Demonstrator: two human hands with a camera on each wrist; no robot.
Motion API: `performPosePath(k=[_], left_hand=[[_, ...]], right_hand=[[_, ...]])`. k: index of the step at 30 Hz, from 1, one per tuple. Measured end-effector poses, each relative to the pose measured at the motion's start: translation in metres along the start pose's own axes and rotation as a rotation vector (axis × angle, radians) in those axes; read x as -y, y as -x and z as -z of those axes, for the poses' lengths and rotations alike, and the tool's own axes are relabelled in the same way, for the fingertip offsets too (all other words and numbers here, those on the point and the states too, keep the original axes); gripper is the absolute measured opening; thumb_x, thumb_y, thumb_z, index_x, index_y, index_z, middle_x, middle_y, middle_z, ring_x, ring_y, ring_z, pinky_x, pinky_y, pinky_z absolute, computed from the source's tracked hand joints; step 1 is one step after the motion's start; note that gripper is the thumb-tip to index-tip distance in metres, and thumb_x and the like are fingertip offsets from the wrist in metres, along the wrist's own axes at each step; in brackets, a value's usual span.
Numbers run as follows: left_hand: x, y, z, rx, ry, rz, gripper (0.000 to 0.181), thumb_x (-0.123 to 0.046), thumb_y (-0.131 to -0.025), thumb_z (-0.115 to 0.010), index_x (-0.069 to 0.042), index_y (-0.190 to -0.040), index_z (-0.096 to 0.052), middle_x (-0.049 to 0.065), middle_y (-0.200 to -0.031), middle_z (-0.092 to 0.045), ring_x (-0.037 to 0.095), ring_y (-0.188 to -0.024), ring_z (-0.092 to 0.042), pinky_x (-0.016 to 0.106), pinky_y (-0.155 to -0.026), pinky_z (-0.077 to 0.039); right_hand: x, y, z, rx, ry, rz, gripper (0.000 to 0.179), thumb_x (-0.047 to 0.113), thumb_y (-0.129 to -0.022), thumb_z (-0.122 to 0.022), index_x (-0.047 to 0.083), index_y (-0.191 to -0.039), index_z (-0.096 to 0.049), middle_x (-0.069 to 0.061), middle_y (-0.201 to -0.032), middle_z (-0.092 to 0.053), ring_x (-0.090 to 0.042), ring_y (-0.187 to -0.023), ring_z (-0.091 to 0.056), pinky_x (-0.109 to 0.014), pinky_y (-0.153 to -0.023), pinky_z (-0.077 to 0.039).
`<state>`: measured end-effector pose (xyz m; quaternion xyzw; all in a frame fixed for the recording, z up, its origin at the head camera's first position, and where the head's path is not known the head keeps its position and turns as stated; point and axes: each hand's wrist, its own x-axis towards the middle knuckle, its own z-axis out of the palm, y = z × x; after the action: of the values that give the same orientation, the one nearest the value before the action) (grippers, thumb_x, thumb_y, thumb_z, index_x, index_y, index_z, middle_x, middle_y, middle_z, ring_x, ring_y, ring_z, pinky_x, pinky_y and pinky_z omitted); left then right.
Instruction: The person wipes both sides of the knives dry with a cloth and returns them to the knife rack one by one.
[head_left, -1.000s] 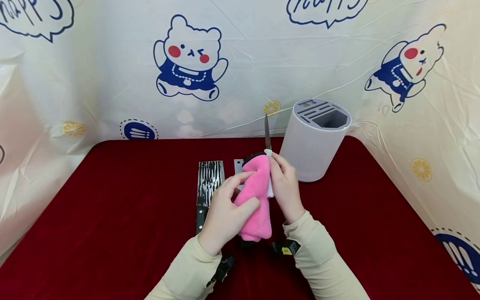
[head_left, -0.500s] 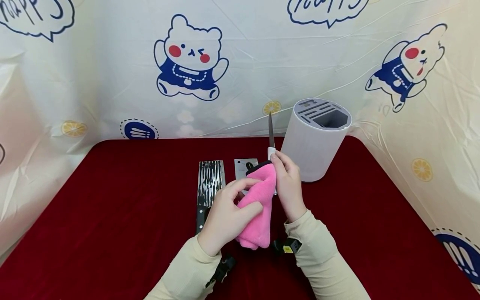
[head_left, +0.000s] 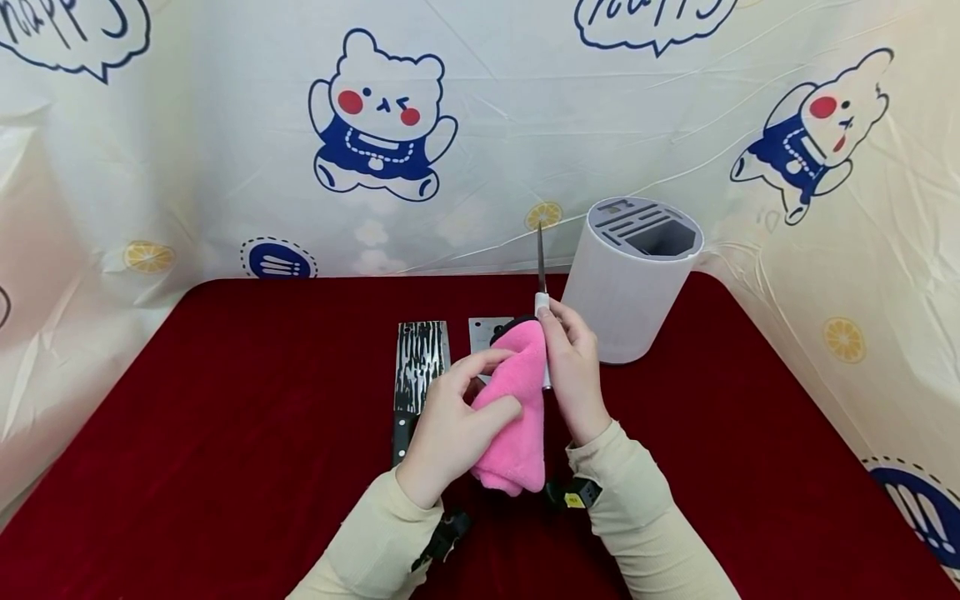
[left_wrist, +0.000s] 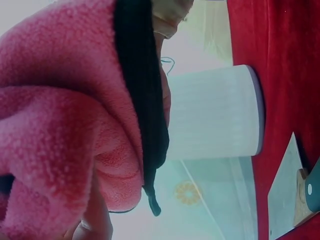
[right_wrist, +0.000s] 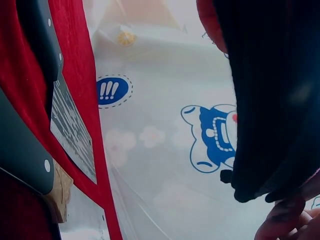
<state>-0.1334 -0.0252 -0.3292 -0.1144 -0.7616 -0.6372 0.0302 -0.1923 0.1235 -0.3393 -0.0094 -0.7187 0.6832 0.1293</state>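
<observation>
My left hand [head_left: 453, 425] grips a folded pink cloth [head_left: 517, 417] with a black edge, thumb on the near side. In the left wrist view, the bunched cloth [left_wrist: 55, 125] fills the left side. Beside the cloth, my right hand [head_left: 577, 371] holds a knife by its white handle [head_left: 542, 304]. The narrow blade [head_left: 542, 262] points up and away, bare above the cloth. Part of the handle is hidden by fingers and cloth. In the right wrist view, the cloth's dark side [right_wrist: 280, 100] covers much of the right.
Left of the hands lies a black-handled cleaver [head_left: 420, 362] with a streaked blade. Another cleaver, with a plain silver blade [head_left: 482, 332], lies partly under the cloth. A white knife block [head_left: 618, 300] with a slotted grey top stands right on the red-covered table [head_left: 247, 417].
The knife and right hand shifted slightly right, then stayed nearly still. The cloth slid down toward me along the handle, then rose a little. Both hands kept their hold.
</observation>
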Motion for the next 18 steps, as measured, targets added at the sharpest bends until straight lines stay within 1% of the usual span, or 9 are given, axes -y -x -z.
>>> performPosePath(k=[4,9,12,14,18], left_hand=[[0.0012,-0.0012,0.0008,-0.017,0.016,-0.002,0.044,-0.003,-0.076,-0.066,-0.021,-0.116,-0.070,0.004,-0.099,-0.067,0.017,-0.074,-0.063,0.032,-0.058,-0.054],[0.0007,-0.0019,0.0021,-0.033,0.033,0.005,0.044,-0.003,-0.077,-0.066,-0.019,-0.117,-0.069,0.007,-0.094,-0.068,0.018,-0.075,-0.064,0.032,-0.059,-0.055],[0.0007,-0.0027,0.0034,-0.039,0.043,0.015,0.045,-0.003,-0.077,-0.065,-0.019,-0.119,-0.069,0.008,-0.092,-0.068,0.018,-0.075,-0.064,0.032,-0.060,-0.055],[0.0012,-0.0035,0.0044,-0.049,0.039,0.010,0.045,-0.003,-0.077,-0.065,-0.018,-0.119,-0.069,0.008,-0.091,-0.068,0.018,-0.076,-0.063,0.031,-0.061,-0.054],[0.0035,-0.0059,0.0067,-0.077,0.024,-0.018,0.045,-0.002,-0.077,-0.065,-0.016,-0.119,-0.069,0.009,-0.089,-0.067,0.018,-0.078,-0.061,0.028,-0.063,-0.052]], right_hand=[[-0.0007,0.0004,-0.0012,0.022,0.000,0.004,0.038,0.027,-0.101,-0.051,0.007,-0.132,-0.061,-0.013,-0.122,-0.064,-0.018,-0.109,-0.057,-0.032,-0.094,-0.046],[-0.0003,0.0022,-0.0018,0.058,-0.006,-0.003,0.037,0.028,-0.101,-0.052,0.008,-0.130,-0.062,-0.010,-0.127,-0.063,-0.019,-0.116,-0.055,-0.037,-0.100,-0.045],[0.0001,0.0032,-0.0030,0.072,0.006,0.006,0.037,0.028,-0.102,-0.051,0.007,-0.130,-0.063,-0.010,-0.130,-0.062,-0.019,-0.118,-0.055,-0.037,-0.101,-0.045],[0.0006,0.0041,-0.0039,0.081,0.020,0.012,0.036,0.028,-0.102,-0.051,0.008,-0.130,-0.063,-0.009,-0.131,-0.062,-0.018,-0.117,-0.056,-0.035,-0.099,-0.046],[0.0009,0.0060,-0.0051,0.097,0.041,0.016,0.036,0.028,-0.101,-0.052,0.009,-0.129,-0.065,-0.009,-0.126,-0.066,-0.017,-0.101,-0.062,-0.028,-0.086,-0.052]])
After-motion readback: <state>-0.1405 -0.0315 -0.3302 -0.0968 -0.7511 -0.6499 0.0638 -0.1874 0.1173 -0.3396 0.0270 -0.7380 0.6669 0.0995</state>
